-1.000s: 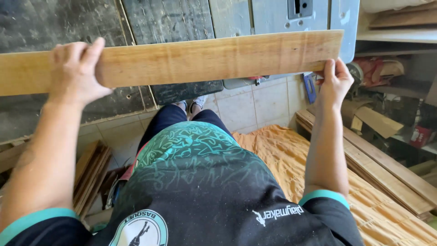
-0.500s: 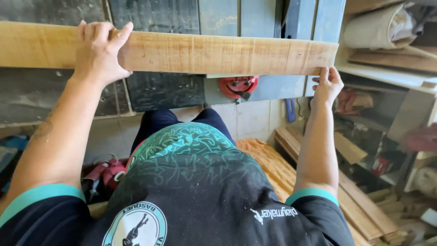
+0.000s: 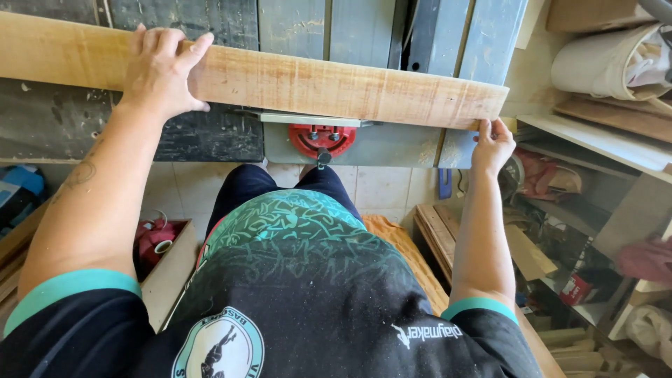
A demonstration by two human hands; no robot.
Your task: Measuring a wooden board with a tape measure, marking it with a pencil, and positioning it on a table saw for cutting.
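Note:
A long pale wooden board (image 3: 315,80) lies flat across the dark grey top of a table saw (image 3: 364,28), reaching from the left edge of view to the right of the middle. My left hand (image 3: 162,70) presses down on top of the board, fingers spread over its far edge. My right hand (image 3: 492,143) pinches the board's right end at the near corner. A red handwheel (image 3: 322,140) sits on the machine's front just under the board.
Shelves (image 3: 595,133) at the right hold a pale roll and wood offcuts. Planks (image 3: 441,234) and orange sawdust lie on the tiled floor to the right of my legs. A wooden box (image 3: 164,262) with red items stands at the left.
The board has gone from held up in the air to lying on the saw table, and both hands moved forward with it. The view tilted up onto the table top.

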